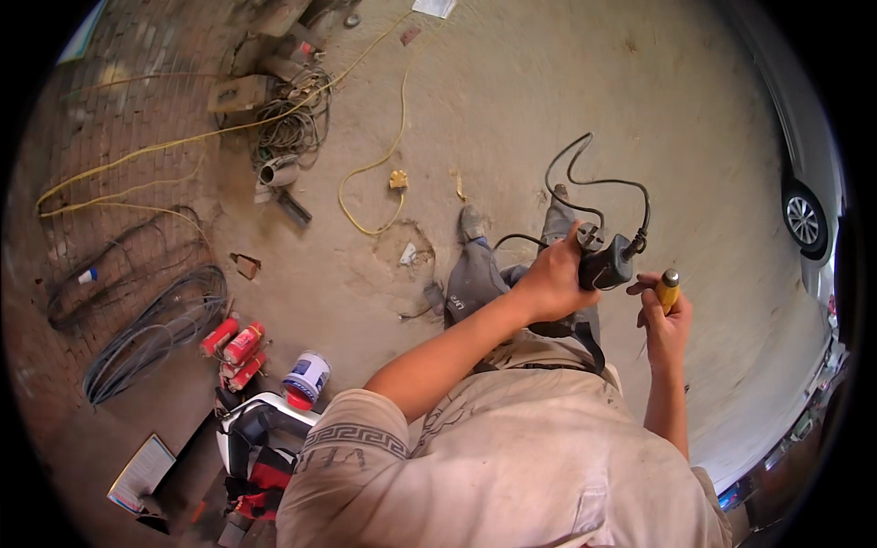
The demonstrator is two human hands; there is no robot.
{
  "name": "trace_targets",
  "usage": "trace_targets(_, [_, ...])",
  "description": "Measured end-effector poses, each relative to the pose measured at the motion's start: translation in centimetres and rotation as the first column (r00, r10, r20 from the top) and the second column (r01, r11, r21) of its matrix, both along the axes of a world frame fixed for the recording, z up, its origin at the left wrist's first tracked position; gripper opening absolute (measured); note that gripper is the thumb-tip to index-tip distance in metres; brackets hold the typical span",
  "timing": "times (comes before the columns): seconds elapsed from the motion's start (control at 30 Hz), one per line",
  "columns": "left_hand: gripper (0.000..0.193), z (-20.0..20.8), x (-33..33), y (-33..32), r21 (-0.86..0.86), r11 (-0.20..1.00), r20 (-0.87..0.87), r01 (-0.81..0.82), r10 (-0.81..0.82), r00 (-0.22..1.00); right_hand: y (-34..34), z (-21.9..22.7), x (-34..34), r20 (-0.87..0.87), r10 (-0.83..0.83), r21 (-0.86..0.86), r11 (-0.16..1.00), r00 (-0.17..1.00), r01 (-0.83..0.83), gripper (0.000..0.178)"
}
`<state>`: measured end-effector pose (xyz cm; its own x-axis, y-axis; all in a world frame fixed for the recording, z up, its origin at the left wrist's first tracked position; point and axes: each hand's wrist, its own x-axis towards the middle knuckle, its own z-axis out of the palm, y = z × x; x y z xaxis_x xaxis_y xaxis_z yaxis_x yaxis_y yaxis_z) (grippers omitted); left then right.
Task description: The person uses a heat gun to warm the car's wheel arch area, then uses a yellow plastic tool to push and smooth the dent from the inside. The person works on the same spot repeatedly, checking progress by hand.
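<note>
My left hand (551, 281) is wrapped round a black corded power tool (607, 268), held in front of my waist. Its exact kind is hidden by the hand and the angle. A black cord (621, 183) leaves the tool's right end and loops out over the floor. By the thumb sits a small round dark part (590, 237), perhaps a plug. Just right of the tool, my right hand (667, 324) is closed on a yellow-handled screwdriver (669, 290). The handle's metal-capped end points up, and the shaft does not show. The screwdriver and the power tool are apart.
On the floor lie a yellow extension cord with its socket (398, 180), coiled grey cable (155, 333) and tangled cable (292, 119). Red fire extinguishers (243, 343), a tin (307, 376) and a white-and-black scooter-like object (265, 411) stand left. A car (804, 119) is parked right.
</note>
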<state>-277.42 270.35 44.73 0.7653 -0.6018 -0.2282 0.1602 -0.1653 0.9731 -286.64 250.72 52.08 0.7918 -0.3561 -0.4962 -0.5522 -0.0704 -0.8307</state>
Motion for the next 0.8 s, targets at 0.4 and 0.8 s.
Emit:
trace_targets(0.4, [0.073,2.5,0.2,-4.4,0.226,0.974,0.056,0.021,-0.034,0.998,-5.9,-0.7,0.9,0.078,0.221,-0.087,0.973,0.972,-0.215,0.02])
trace_targets(0.8, [0.065,7.5,3.8,-18.2,0.376,0.923,0.184,0.082,-0.161,0.97,-22.6,0.3,4.7,0.152,0.076,0.089,0.992,0.985,-0.09,0.015])
